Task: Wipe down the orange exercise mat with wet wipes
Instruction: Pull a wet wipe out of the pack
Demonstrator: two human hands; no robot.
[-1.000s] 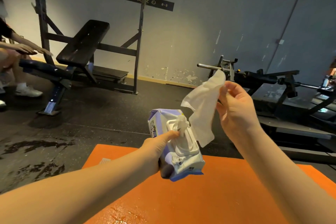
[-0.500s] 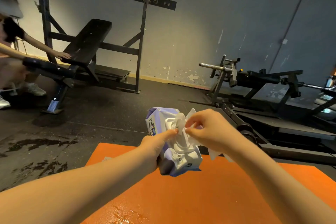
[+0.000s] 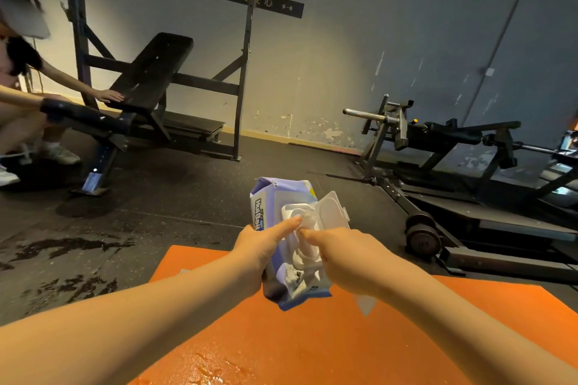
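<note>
The orange exercise mat [image 3: 312, 337] lies on the floor below me, with wet patches near its front. My left hand [image 3: 262, 247] grips a purple and white pack of wet wipes [image 3: 281, 200] above the mat, thumb stretched toward the dispenser. The pack's white flip lid [image 3: 331, 209] stands open. My right hand [image 3: 341, 259] is closed around a white wet wipe, whose corner [image 3: 364, 303] hangs below my palm. Its fingertips press at the dispenser opening beside my left thumb.
A black weight bench [image 3: 150, 72] with its rack stands at the back left; a person [image 3: 22, 78] crouches there with a hand on it. A black plate-loaded machine [image 3: 438, 141] fills the right side. The dark rubber floor [image 3: 78, 247] has wet stains at the left.
My right hand came down with the pulled wipe from up high to the pack's opening. The tuft of wipe that stuck out of the dispenser is now pushed in. The person at left reached onto the bench.
</note>
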